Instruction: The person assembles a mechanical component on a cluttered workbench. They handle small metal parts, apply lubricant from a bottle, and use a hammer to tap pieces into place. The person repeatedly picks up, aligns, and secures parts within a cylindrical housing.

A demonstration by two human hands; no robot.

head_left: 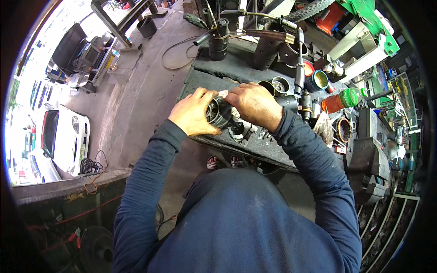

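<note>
On the dark workbench point(218, 78), near its front left, stands a round metal part point(212, 112) with several openings in its face. My left hand point(193, 111) is wrapped round its left side, thumb at the near edge. My right hand point(256, 103) is closed just to the right, knuckles up, its fingertips by a dark, limp-looking piece point(224, 109) against the metal part. What the right fingers grip is hidden beneath the hand. Below the right hand lies a dark ring-shaped metal part point(238, 131), with small loose pieces beside it.
Behind my right hand stand metal cups point(280, 84) and open paint-like cans point(318, 80). An orange bottle with a green cap point(340, 101) lies to the right, near a copper-coloured wound ring point(343, 129) and a heavy vise-like block point(369, 159). A dark canister with tools point(218, 45) stands at the far edge.
</note>
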